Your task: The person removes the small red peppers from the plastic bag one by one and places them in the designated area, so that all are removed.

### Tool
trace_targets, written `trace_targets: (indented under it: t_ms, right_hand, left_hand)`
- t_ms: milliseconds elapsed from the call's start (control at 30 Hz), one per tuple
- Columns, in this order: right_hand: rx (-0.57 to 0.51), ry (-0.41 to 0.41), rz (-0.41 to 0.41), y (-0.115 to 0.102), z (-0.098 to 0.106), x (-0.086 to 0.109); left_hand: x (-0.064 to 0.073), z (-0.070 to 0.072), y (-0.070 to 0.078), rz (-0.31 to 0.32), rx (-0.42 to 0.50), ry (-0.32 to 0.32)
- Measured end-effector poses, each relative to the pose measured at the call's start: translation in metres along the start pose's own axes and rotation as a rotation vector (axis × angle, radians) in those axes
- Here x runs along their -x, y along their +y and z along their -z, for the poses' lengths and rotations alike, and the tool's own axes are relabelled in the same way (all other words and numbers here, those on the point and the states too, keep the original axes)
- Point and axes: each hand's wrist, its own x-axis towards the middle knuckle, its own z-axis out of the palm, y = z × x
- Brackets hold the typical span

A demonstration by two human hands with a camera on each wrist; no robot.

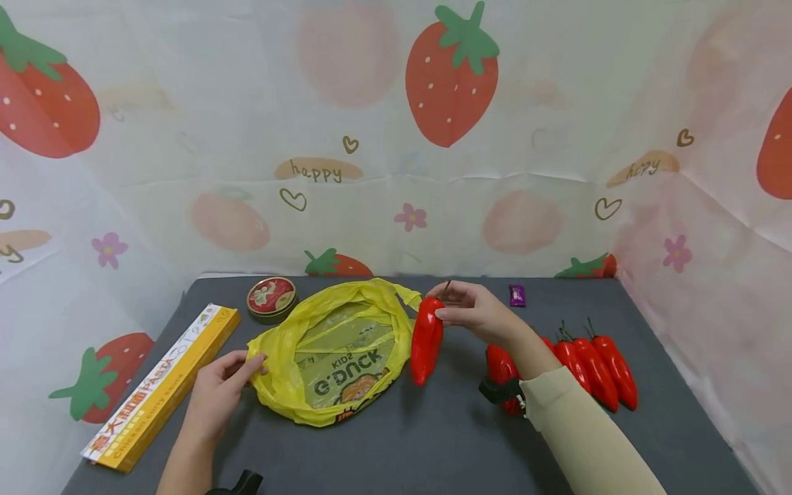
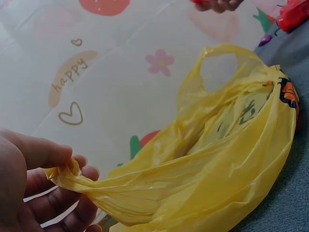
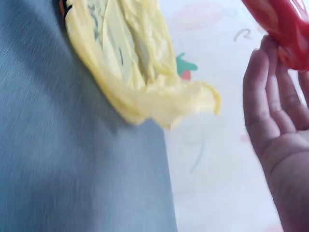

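A yellow plastic bag lies on the dark table with its mouth spread, showing printed lettering inside. My left hand pinches the bag's left edge; in the left wrist view a gathered handle sits between thumb and fingers. Held up by its top end in my right hand, a glossy red pepper hangs close to the bag's right side, stem upward. The right wrist view catches only part of that pepper at the fingertips. The bag's other handle stands up at its far side.
Several red peppers lie at the right, partly behind my right forearm; another pepper is beside my wrist. A small purple packet is at the back. Left of the bag are a round red tin and a long yellow pasta box.
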Motion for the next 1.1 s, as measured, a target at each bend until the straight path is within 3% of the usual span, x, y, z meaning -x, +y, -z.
trace_targets:
  t_ms: [233, 433, 867, 1100]
  right_hand:
    - [0.244, 0.076, -0.098, 0.011, 0.025, 0.032]
    - [0.353, 0.064, -0.145, 0.024, 0.042, 0.048]
    - [0.534, -0.012, -0.141, 0.04, 0.047, 0.046]
    - [0.543, -0.03, -0.148, 0.044, 0.041, 0.039]
  left_hand:
    - [0.0, -0.001, 0.003, 0.021, -0.013, 0.0]
    - [0.0, -0.003, 0.005, 0.023, -0.013, 0.005]
    - [-0.002, -0.004, -0.003, 0.002, -0.011, -0.002]
    - [-0.003, -0.004, -0.002, 0.012, -0.013, 0.004]
